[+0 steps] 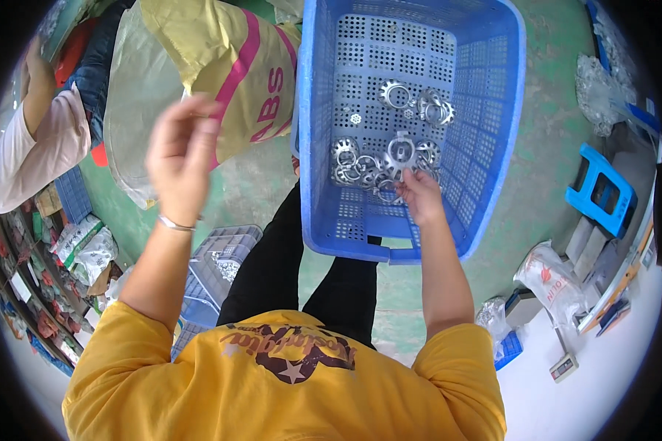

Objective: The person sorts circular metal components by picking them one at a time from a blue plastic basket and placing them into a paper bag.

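Low inside a large blue perforated plastic basket (504, 110), my right hand (421, 197) is closed, its thumb and fingers pinching a silver-grey toothed ring part (401, 151). Several similar ring parts lie in a loose pile around it, among them one (345, 151) at the left side. Farther up on the basket floor sits another small group, with a ring part (395, 94) at its left. Raised to the left of the basket, my left hand (180, 154) has thumb and fingers apart and appears to hold nothing; it is slightly blurred, before a yellowish woven sack.
The yellowish sack (261, 73) with a pink stripe stands against the basket's left side. A grey-blue crate (228, 239) is beside my legs. At far left another person's sleeve (40, 151) shows. A blue plastic stool (603, 192) and a white bag (552, 279) lie to the right.
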Demonstrator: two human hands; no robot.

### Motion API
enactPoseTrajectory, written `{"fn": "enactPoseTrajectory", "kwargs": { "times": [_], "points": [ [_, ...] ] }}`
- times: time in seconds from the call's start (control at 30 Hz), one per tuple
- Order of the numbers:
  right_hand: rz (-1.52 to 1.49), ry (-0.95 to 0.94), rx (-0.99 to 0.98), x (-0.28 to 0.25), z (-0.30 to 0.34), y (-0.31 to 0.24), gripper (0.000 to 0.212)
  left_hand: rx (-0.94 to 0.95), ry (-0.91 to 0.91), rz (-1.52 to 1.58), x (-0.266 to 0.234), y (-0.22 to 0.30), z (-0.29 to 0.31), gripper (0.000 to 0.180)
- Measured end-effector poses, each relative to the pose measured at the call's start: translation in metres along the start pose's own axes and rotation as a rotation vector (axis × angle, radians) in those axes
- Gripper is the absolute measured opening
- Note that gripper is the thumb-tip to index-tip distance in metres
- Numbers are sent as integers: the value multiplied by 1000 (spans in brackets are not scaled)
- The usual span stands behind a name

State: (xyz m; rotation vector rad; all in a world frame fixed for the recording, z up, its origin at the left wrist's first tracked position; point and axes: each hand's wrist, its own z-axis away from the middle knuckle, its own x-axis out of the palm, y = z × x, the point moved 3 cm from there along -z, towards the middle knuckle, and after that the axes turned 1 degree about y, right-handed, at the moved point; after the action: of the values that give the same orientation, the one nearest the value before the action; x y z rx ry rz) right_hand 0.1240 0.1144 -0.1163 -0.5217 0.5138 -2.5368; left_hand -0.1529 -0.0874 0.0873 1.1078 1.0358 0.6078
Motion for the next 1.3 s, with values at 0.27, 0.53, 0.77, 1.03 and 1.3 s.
{"fn": "enactPoseTrajectory", "kwargs": {
  "times": [0.27,0.53,0.77,1.03,1.3],
  "points": [
    [-148,-61,83,8,75,9,19,-572,-770,-85,144,-47,102,45],
    [39,-58,-184,23,114,-13,42,-1006,-859,377,156,-30,113,36],
    [37,-141,-300,31,118,-30,45,-985,-810,449,146,-8,102,32],
    [13,-225,-280,39,114,-27,43,-983,-773,500,133,-2,98,33],
    [-44,-412,-548,69,122,-44,40,-855,-668,645,113,-4,84,34]
  ]
}}
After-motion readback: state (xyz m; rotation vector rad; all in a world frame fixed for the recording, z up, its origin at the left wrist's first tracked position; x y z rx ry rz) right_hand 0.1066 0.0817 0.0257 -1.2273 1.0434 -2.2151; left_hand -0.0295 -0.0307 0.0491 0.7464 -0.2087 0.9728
